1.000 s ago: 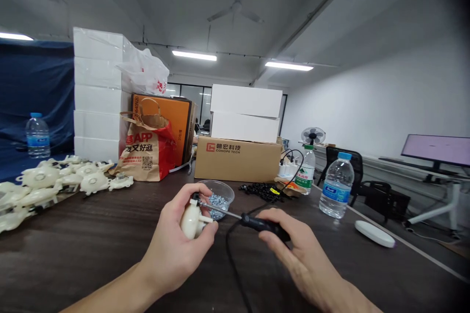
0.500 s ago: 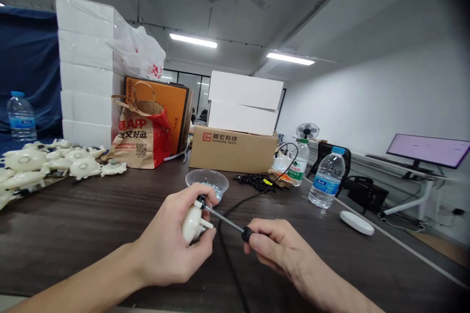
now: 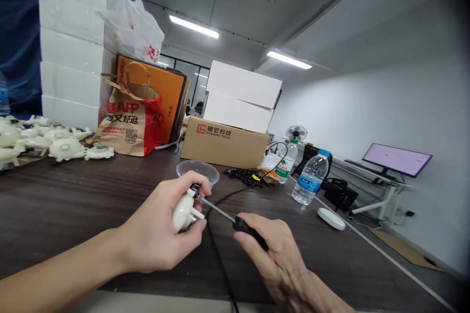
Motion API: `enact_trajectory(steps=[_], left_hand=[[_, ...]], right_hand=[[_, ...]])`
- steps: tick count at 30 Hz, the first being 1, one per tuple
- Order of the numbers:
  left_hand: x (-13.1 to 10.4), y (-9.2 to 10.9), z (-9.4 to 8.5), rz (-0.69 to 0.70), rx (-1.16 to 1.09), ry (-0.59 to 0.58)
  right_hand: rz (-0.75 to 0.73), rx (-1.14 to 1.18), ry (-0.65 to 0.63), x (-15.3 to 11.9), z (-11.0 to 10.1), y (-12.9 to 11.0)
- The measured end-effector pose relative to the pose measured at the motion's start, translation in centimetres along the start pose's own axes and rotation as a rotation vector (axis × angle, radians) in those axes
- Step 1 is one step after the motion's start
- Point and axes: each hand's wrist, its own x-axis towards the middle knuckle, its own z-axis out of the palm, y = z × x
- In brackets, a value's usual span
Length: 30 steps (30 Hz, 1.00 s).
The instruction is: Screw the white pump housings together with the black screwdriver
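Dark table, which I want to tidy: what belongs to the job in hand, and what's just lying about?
Job:
cream part in left hand
screwdriver in right hand
probably clear bowl, black pieces, heaped cream parts

Apparently lying about:
blue-capped bottle
green-capped bottle
paper bag

Paper bag [image 3: 123, 129] (red-sided), blue-capped bottle [image 3: 311, 179], fan [image 3: 296, 133], lit monitor [image 3: 397, 159]

One screwdriver [image 3: 239, 224], three bottles [image 3: 310, 180]

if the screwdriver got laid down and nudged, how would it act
The screwdriver should stay stiff, since its metal shaft looks straight. Its rounded-looking handle may let it roll. Weight probably sits toward that handle, much thicker than the shaft.
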Motion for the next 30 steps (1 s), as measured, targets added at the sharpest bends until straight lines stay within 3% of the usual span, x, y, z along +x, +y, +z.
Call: enact_trajectory(steps=[4,6,9,11,13,16,18,20,23,25,27,30], left_hand=[[0.4,-0.4,0.1,-0.027,-0.024,-0.002],[0.6,-0.6,0.3,-0.075,-0.086,0.023],[0.8,-0.7,0.5,-0.145,-0.185,0.085],[0.8,-0.7,0.6,-0.158,-0.208,0.094],[0.5,-0.7,0.7,-0.150,-0.195,0.075],[0.1,-0.7,0.8,-0.130,-0.145,0.037],[-0.2,-0.6,0.8,-0.117,-0.124,0.021],[-0.3,-0.6,0.8,-0.099,-0.112,0.021],[-0.2,-0.7,0.7,-0.064,-0.086,0.008],[-0.1,-0.8,0.7,-0.059,-0.087,-0.006],[0.1,-0.8,0.8,-0.088,-0.120,0.007],[0.2,-0.7,1.0,-0.144,-0.198,0.067]], right_hand=[[0.302,0.347,-0.216,0.9,-0.1,-0.6],[0.310,0.338,-0.161,1.4,-0.3,-1.0],[0.076,0.083,0.103,1.8,-0.5,-1.3],[-0.142,-0.112,0.190,1.7,-0.7,-1.1],[-0.270,-0.264,0.208,1.4,-0.8,-0.9],[-0.283,-0.278,0.158,0.8,-0.8,-0.7],[-0.172,-0.135,0.124,0.5,-0.7,-0.8],[0.061,0.107,0.067,0.5,-0.7,-0.7],[0.455,0.617,-0.236,1.1,-0.9,-0.5],[0.573,0.828,-0.438,1.8,-1.1,-0.4],[0.518,0.718,-0.364,2.2,-1.3,-0.4],[0.166,0.214,0.003,2.0,-1.2,-0.7]])
